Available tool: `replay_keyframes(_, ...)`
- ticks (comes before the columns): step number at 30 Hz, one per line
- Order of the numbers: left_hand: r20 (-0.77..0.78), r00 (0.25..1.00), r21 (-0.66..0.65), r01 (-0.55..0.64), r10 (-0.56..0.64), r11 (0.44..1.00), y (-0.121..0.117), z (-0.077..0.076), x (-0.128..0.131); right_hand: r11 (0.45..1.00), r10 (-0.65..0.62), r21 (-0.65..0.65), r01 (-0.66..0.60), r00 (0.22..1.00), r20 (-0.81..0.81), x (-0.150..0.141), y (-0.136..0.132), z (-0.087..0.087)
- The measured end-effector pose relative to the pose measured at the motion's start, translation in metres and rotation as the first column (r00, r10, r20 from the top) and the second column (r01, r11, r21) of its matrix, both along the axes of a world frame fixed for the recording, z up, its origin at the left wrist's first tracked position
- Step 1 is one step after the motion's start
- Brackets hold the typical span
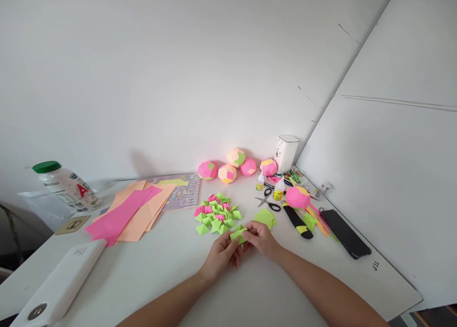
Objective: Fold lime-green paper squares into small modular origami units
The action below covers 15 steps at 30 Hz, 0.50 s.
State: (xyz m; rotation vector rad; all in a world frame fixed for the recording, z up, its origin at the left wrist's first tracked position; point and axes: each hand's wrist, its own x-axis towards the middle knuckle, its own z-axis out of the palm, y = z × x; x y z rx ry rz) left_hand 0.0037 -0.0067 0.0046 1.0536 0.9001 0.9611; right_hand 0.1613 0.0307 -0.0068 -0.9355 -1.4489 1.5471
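Between my two hands is a small piece of green paper [238,236], partly folded. My left hand [220,255] pinches its left side, thumb on top. The fingers of my right hand [263,240] close on its right side. Just beyond lies a pile of folded green and pink paper pieces [216,215]. A few flat green paper squares [264,216] rest beyond my right hand.
Scissors [268,201], glue bottles [279,190], a box cutter [298,222] and a black phone [345,232] lie right. Paper balls [227,173] stand by the wall. Left are pink paper sheets [123,215], a white bottle [67,189] and a white power bank [67,282].
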Motion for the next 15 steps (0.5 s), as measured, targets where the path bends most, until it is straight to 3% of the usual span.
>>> replay_keyframes(15,-0.020,1.000,0.021,0.007,-0.007,1.000,0.0005,-0.0027,0.0009,1.000,0.000,-0.004,0.000,1.000,-0.022,-0.0005,-0.0004,-0.0014)
